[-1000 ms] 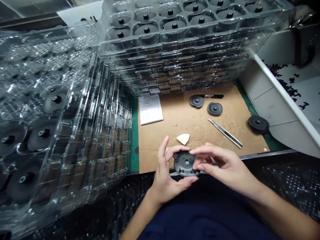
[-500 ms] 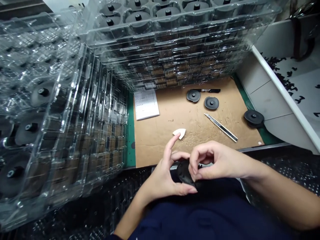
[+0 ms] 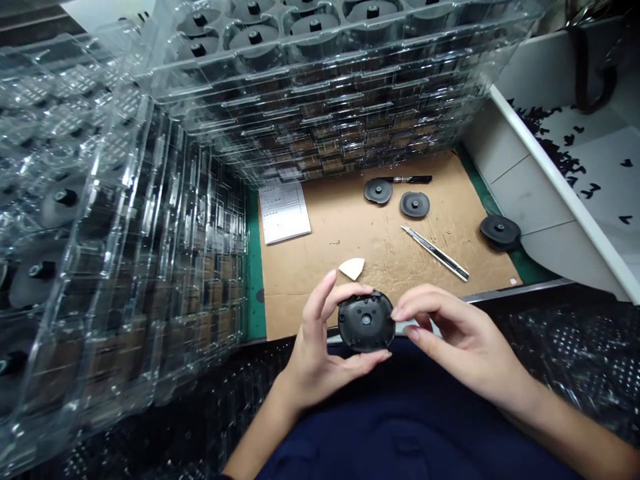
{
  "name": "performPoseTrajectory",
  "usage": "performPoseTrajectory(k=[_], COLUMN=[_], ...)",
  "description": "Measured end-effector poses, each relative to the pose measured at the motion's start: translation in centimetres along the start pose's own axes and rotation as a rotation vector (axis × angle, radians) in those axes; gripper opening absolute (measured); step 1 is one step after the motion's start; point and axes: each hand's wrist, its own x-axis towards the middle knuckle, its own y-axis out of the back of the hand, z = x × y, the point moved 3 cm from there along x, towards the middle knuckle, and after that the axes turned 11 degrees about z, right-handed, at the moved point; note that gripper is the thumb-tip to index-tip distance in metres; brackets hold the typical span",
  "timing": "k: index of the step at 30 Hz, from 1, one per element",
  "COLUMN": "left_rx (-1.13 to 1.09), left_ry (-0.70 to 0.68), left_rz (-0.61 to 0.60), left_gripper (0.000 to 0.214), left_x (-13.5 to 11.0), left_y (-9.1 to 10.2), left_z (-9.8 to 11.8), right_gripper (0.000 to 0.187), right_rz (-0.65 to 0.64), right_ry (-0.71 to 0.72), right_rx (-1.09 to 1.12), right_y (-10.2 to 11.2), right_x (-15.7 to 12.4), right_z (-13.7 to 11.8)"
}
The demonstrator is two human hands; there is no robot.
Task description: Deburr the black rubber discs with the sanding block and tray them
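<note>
Fingers of the left hand wrap a black round plastic disc, held just over the front edge of a cardboard sheet. The right hand's curved fingertips reach its rim; contact is unclear.

Left: our stacked trays
Behind: more trays, above the cardboard
On the cardboard: paper, two discs, marker, knife
Right: a third disc on our mat, bin beyond
</note>
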Motion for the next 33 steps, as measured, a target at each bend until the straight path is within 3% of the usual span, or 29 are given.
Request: performPoseTrajectory(k=[13, 17, 21, 26, 33], left_rx=[0.402, 0.509, 0.494, 0.508, 0.304], left_ry=[-0.261, -0.349, -0.347, -0.349, -0.135], left_rz=[0.018, 0.039, 0.029, 0.033, 0.04], left_gripper=[0.105, 0.1, 0.102, 0.1, 0.103], left_x=[-0.2, 0.0, -0.1, -0.1, -0.3], left_y=[-0.3, -0.7, -1.0, -1.2, -1.7], left_z=[1.4, 1.9, 1.9, 1.9, 1.1], right_gripper=[0.021, 0.012, 0.007, 0.009, 0.012], right_rz=[0.074, 0.056, 0.081, 0.104, 0.152], right_ry=[0.112, 0.037, -0.064, -0.05, -0.188], right_rx=[-0.236, -0.157, -0.06, -0.052, 0.197], right_y=[0.0, 0.0, 0.2, 0.2, 1.0], right_x=[-0.5, -0.3, -0.4, -0.8, -1.1], right_z=[-1.1, -0.7, -0.1, 0.1, 2.0])
